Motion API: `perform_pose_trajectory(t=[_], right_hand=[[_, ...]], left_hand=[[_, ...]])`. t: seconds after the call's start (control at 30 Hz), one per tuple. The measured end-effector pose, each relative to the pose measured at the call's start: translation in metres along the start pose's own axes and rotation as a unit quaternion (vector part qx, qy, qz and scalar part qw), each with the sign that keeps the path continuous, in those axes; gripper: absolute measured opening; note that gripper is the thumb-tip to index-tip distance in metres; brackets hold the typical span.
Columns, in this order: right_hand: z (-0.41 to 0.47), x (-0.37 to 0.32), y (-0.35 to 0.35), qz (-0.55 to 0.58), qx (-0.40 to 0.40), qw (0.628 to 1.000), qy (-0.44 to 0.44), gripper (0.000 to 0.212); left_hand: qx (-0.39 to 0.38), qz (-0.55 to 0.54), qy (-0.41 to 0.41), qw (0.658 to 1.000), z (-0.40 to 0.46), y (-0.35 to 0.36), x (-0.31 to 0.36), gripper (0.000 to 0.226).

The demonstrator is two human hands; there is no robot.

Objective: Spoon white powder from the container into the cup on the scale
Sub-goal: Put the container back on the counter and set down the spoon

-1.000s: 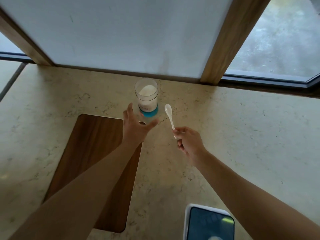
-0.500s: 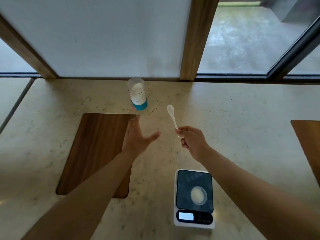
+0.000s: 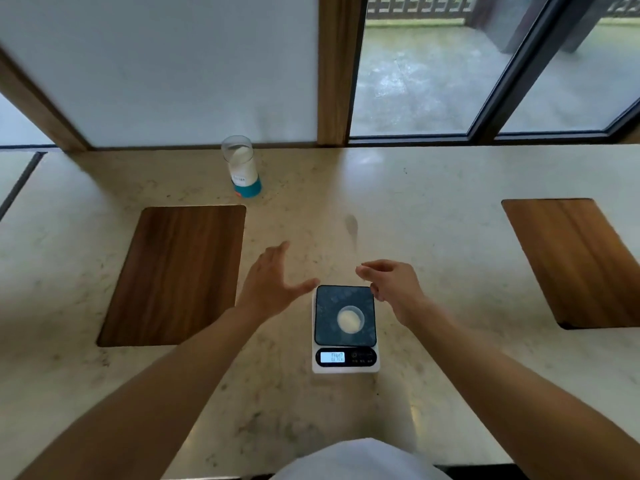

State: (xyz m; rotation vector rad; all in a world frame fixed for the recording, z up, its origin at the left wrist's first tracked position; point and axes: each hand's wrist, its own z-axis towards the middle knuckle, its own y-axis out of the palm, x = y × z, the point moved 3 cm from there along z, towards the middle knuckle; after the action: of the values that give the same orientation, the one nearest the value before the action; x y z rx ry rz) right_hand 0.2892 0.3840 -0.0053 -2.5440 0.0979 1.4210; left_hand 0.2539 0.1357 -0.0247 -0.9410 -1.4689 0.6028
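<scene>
Hovering open-fingered beside the white digital scale (image 3: 345, 329), the left hand (image 3: 268, 285) is spreading wide while the right hand (image 3: 393, 287) is pinching a blurred white spoon (image 3: 351, 226) beyond the small powder-filled cup (image 3: 350, 319), the clear blue-based powder container (image 3: 242, 167) standing far back on the marbled desk (image 3: 433, 237).

Our left hand (image 3: 268, 284) spreads open beside the scale (image 3: 345, 329) bearing a cup (image 3: 350, 318); our right hand (image 3: 393, 289) pinches a blurred spoon (image 3: 351, 226).
</scene>
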Motion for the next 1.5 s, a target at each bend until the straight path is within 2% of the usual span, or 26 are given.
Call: perform_pose_trajectory(t=[0.3, 0.5, 0.93, 1.07, 1.23, 1.5], right_hand=[[-0.035, 0.091, -0.054, -0.050, 0.063, 0.994, 0.071, 0.019], [-0.049, 0.129, -0.069, -0.083, 0.097, 0.988, 0.090, 0.013], [-0.056, 0.145, -0.057, -0.183, 0.079, 0.975, 0.096, 0.005], [-0.057, 0.147, -0.054, -0.199, 0.082, 0.973, 0.087, 0.016], [-0.064, 0.155, -0.044, -0.219, 0.068, 0.970, 0.076, 0.006], [-0.062, 0.155, -0.042, -0.233, 0.087, 0.966, 0.065, 0.008]], left_hand=[[-0.047, 0.032, -0.017, 0.998, -0.063, 0.038, -0.011, 0.104], [-0.059, 0.033, -0.017, 0.998, -0.093, 0.054, -0.017, 0.102], [-0.083, 0.047, -0.064, 0.993, -0.119, 0.077, -0.026, 0.102], [-0.087, 0.063, -0.059, 0.992, -0.127, 0.081, -0.030, 0.104], [-0.090, 0.102, -0.073, 0.988, -0.141, 0.080, -0.037, 0.111], [-0.105, 0.117, -0.064, 0.985, -0.138, 0.083, -0.037, 0.110]])
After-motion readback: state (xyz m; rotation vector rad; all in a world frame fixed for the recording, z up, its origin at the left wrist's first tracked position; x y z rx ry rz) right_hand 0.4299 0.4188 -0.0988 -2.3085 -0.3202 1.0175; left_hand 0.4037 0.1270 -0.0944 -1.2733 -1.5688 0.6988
